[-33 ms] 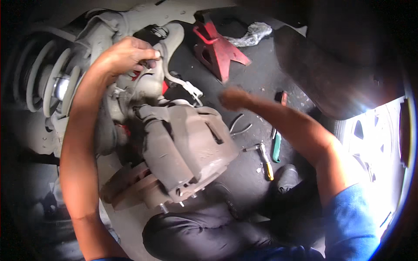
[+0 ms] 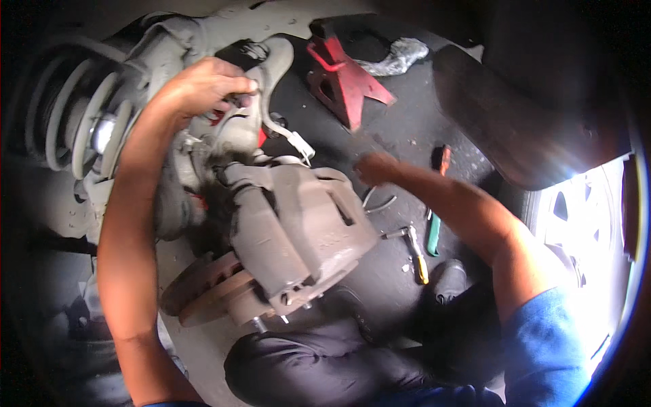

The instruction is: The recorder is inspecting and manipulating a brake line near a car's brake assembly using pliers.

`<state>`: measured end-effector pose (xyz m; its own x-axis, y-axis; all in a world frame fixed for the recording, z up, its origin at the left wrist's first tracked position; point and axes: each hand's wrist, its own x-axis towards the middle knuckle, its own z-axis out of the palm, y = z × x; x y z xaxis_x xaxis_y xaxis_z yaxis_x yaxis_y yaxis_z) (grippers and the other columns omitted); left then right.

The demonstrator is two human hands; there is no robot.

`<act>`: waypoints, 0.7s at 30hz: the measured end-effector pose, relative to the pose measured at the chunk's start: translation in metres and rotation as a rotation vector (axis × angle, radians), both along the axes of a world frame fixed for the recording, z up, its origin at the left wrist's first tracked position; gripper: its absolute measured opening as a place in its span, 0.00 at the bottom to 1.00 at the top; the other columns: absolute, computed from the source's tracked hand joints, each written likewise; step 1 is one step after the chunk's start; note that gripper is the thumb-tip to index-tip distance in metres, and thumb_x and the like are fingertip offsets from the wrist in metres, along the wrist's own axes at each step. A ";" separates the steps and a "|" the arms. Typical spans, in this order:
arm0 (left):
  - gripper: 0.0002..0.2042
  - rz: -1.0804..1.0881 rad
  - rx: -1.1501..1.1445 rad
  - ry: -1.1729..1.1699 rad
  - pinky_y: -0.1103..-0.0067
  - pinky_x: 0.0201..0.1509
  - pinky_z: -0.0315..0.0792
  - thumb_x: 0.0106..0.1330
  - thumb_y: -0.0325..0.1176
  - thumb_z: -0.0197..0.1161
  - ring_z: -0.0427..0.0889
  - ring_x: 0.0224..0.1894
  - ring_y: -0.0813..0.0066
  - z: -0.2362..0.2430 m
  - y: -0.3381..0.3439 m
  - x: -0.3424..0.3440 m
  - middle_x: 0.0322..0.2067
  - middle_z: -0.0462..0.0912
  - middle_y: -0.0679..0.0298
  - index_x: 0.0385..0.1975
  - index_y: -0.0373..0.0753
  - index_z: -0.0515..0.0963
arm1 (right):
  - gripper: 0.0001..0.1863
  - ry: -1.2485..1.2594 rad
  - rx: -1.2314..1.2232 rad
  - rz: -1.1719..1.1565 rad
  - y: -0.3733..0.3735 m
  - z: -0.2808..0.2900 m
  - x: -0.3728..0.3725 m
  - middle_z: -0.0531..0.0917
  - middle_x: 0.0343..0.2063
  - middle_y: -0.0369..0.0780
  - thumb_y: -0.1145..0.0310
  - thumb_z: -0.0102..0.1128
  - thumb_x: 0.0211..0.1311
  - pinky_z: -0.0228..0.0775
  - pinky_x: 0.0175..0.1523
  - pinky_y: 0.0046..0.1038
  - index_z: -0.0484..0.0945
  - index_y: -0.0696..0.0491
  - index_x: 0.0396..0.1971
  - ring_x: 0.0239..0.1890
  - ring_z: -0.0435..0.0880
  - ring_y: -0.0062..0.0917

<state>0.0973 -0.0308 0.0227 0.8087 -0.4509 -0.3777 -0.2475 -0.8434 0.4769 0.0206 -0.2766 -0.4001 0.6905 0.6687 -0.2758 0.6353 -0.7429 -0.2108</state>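
Observation:
My left hand (image 2: 215,87) reaches over the suspension, thumb and fingers pinched together at the top of the pale steering knuckle (image 2: 239,132); what they pinch, if anything, is too small to make out. A brake hose (image 2: 278,129) curves down just right of these fingers. Below sits a brake caliper (image 2: 305,224), grey-brown with dust, mounted over a rusty brake disc (image 2: 203,288) with wheel studs showing. My right hand (image 2: 376,168) hovers past the caliper's right upper edge, above pliers (image 2: 381,205) on the floor. Motion smears its fingers.
A red jack stand (image 2: 347,85) stands on the dark floor beside crumpled clear plastic (image 2: 403,55). A yellow-handled ratchet (image 2: 417,254), a green-handled tool (image 2: 433,234) and a red-handled tool (image 2: 444,159) lie to the right. A coil spring (image 2: 81,115) rises at left; a wheel (image 2: 576,210) is at far right.
My right hand has moved slightly down and to the right, nearer the pliers. The whole scene has shifted a little rightward in view. My left hand keeps its pinch at the knuckle.

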 end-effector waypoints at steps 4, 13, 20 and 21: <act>0.17 0.117 0.044 0.027 0.80 0.44 0.75 0.67 0.46 0.70 0.82 0.38 0.80 0.016 0.038 -0.025 0.33 0.86 0.66 0.38 0.36 0.86 | 0.29 -0.021 0.034 -0.033 0.051 0.014 -0.088 0.77 0.63 0.48 0.53 0.63 0.67 0.72 0.66 0.48 0.74 0.41 0.67 0.68 0.73 0.42; 0.13 0.128 -0.024 0.029 0.83 0.36 0.75 0.70 0.40 0.68 0.82 0.34 0.81 0.016 0.031 -0.023 0.34 0.89 0.63 0.40 0.34 0.87 | 0.28 -0.055 -0.049 0.054 0.052 0.006 -0.098 0.76 0.64 0.49 0.58 0.59 0.69 0.68 0.68 0.46 0.73 0.54 0.66 0.66 0.76 0.40; 0.14 0.129 -0.021 0.040 0.80 0.43 0.75 0.70 0.42 0.67 0.82 0.39 0.81 0.016 0.030 -0.020 0.36 0.89 0.65 0.42 0.37 0.86 | 0.24 0.242 0.066 -0.206 0.046 0.029 -0.064 0.88 0.40 0.55 0.55 0.51 0.70 0.81 0.55 0.50 0.82 0.61 0.49 0.48 0.88 0.48; 0.14 0.118 -0.021 0.043 0.79 0.45 0.75 0.70 0.43 0.67 0.83 0.41 0.81 0.015 0.028 -0.019 0.36 0.89 0.66 0.43 0.37 0.86 | 0.24 0.241 0.056 -0.216 0.036 0.027 -0.057 0.88 0.40 0.55 0.55 0.51 0.70 0.81 0.55 0.50 0.82 0.61 0.49 0.48 0.88 0.48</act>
